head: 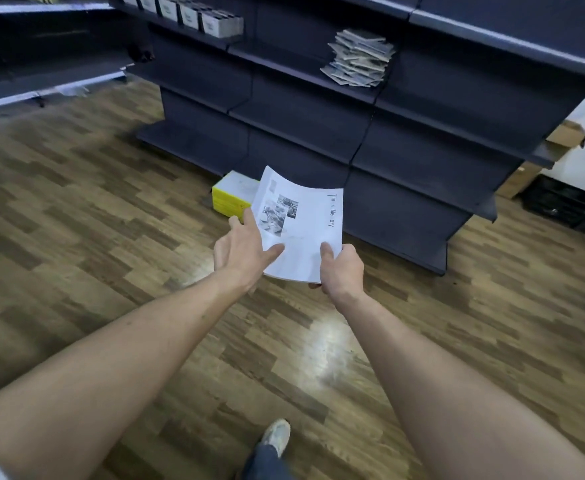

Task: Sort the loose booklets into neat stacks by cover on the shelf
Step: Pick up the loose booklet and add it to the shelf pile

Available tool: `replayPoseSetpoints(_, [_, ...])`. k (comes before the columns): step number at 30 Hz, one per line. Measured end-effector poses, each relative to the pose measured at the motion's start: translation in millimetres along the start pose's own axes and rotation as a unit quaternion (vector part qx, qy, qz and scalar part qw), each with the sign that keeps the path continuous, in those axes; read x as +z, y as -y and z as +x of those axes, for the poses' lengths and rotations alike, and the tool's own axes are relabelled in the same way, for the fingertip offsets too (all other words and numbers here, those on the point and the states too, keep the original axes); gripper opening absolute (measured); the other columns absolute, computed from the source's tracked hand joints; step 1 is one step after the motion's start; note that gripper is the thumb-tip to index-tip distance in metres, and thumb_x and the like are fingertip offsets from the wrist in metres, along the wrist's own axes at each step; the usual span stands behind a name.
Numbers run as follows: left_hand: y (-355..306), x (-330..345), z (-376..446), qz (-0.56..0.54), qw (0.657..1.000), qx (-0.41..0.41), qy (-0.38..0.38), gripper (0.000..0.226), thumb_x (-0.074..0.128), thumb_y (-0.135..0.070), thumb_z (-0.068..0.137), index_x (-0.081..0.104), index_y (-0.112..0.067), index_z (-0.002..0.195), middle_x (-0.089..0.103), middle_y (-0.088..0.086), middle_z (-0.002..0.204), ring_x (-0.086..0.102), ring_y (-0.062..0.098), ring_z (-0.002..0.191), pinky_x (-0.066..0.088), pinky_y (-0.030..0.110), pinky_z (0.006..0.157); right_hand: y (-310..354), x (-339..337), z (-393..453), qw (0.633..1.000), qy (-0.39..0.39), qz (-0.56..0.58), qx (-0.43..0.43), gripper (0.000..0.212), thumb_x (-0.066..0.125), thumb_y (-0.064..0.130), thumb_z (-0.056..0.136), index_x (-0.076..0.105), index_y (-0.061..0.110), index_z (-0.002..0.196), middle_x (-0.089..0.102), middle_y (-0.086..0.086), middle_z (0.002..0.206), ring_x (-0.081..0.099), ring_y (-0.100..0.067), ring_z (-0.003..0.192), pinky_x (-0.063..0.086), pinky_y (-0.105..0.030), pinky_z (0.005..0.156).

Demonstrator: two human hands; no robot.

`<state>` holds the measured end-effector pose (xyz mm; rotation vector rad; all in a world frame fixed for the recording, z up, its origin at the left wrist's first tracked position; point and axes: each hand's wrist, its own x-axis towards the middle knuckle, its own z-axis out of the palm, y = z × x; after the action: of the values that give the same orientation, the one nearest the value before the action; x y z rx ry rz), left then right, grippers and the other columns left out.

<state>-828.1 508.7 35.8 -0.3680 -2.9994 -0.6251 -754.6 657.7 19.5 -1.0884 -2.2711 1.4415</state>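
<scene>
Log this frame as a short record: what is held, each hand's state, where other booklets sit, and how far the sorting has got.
held item: white booklet with photos on its cover, bent, held above the floor
right hand: grips the booklet's near corner, thumb on top
left hand: fingers straight, touching the booklet's left edge
shelf: untidy pile of booklets on a dark shelf
floor: yellow-edged stack at the shelf's foot
progress: held booklet not yet on the shelf; pile not neat
</scene>
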Motion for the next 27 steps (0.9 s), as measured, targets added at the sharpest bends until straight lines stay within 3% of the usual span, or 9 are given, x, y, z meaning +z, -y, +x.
replayPoseSetpoints(8, [-33, 9, 104, 0.008, 1.0, -0.006, -0.006, 0.073, 0.065, -0.058, 0.08, 0.035, -0.011, 0.127, 0.049, 0.008, 0.111, 0.063, 0.029, 0.089, 0.04, 0.032, 0.066, 32, 9, 105, 0.999, -0.003, -0.008, -0.038, 0.025, 0.043, 0.033, 0.105, 0.048, 0.009, 0.104, 0.055, 0.001, 0.093, 0.057, -0.015, 0.073, 0.043, -0.017, 0.047])
replayPoseSetpoints(11, [-46, 7, 147, 0.009, 1.0, -0.01, -0.017, 0.072, 0.066, -0.057, 0.079, 0.036, -0.012, 0.127, 0.051, 0.007, 0.111, 0.063, 0.028, 0.089, 0.04, 0.032, 0.065, 52, 15, 146, 0.999, 0.004, -0.018, -0.045, 0.029, 0.043, 0.036, 0.105, 0.049, 0.008, 0.107, 0.059, -0.004, 0.103, 0.057, -0.022, 0.084, 0.044, -0.027, 0.064])
replayPoseSetpoints(12, [-48, 7, 161, 0.007, 1.0, -0.012, -0.02, 0.072, 0.066, -0.057, 0.08, 0.036, -0.012, 0.126, 0.051, 0.007, 0.111, 0.063, 0.027, 0.089, 0.04, 0.032, 0.065, 60, 16, 159, 0.998, 0.005, -0.02, -0.051, 0.03, 0.043, 0.036, 0.105, 0.049, 0.007, 0.108, 0.058, -0.004, 0.104, 0.056, -0.021, 0.085, 0.042, -0.027, 0.063])
replayPoseSetpoints(15, [-52, 9, 192, -0.002, 1.0, -0.019, -0.025, 0.072, 0.065, -0.058, 0.081, 0.036, -0.012, 0.129, 0.051, 0.008, 0.111, 0.062, 0.028, 0.09, 0.039, 0.032, 0.065, 76, 22, 193, 0.998, 0.011, -0.012, -0.062, 0.03, 0.043, 0.034, 0.105, 0.049, 0.005, 0.112, 0.056, -0.003, 0.105, 0.053, -0.014, 0.077, 0.039, -0.013, 0.042])
replayPoseSetpoints(20, [-56, 18, 235, -0.016, 0.999, -0.023, -0.018, 0.068, 0.065, -0.056, 0.081, 0.039, -0.011, 0.126, 0.052, 0.008, 0.113, 0.061, 0.028, 0.092, 0.041, 0.032, 0.067, 91, 30, 234, 0.997, 0.021, -0.026, -0.064, 0.031, 0.042, 0.032, 0.106, 0.047, 0.002, 0.113, 0.052, -0.004, 0.102, 0.049, -0.009, 0.068, 0.033, -0.008, 0.034])
replayPoseSetpoints(22, [-57, 23, 262, -0.019, 0.999, -0.027, -0.013, 0.067, 0.064, -0.056, 0.082, 0.039, -0.011, 0.124, 0.052, 0.008, 0.113, 0.062, 0.028, 0.091, 0.043, 0.033, 0.068, 99, 40, 257, 0.998, 0.028, -0.033, -0.055, 0.031, 0.042, 0.035, 0.105, 0.047, 0.005, 0.112, 0.056, -0.003, 0.104, 0.056, -0.015, 0.074, 0.046, -0.012, 0.048])
replayPoseSetpoints(24, [-57, 28, 289, -0.027, 0.999, -0.024, -0.003, 0.067, 0.064, -0.055, 0.082, 0.038, -0.012, 0.126, 0.052, 0.008, 0.114, 0.062, 0.028, 0.093, 0.044, 0.034, 0.07, 108, 51, 278, 0.998, 0.027, -0.034, -0.046, 0.033, 0.042, 0.04, 0.104, 0.049, 0.008, 0.111, 0.06, -0.006, 0.108, 0.063, -0.024, 0.085, 0.057, -0.036, 0.073])
replayPoseSetpoints(25, [-56, 31, 304, -0.035, 0.999, -0.023, 0.002, 0.067, 0.065, -0.054, 0.082, 0.038, -0.013, 0.127, 0.052, 0.008, 0.115, 0.061, 0.028, 0.095, 0.043, 0.033, 0.07, 113, 57, 289, 0.998, 0.025, -0.033, -0.042, 0.034, 0.042, 0.041, 0.103, 0.05, 0.009, 0.112, 0.061, -0.006, 0.109, 0.064, -0.026, 0.088, 0.057, -0.042, 0.076])
replayPoseSetpoints(27, [-56, 35, 338, -0.048, 0.999, -0.02, 0.009, 0.067, 0.066, -0.053, 0.082, 0.038, -0.014, 0.128, 0.051, 0.008, 0.116, 0.06, 0.029, 0.096, 0.04, 0.033, 0.068, 125, 67, 314, 0.998, 0.015, -0.034, -0.04, 0.035, 0.042, 0.04, 0.104, 0.05, 0.008, 0.114, 0.061, -0.005, 0.11, 0.062, -0.025, 0.091, 0.052, -0.039, 0.073])
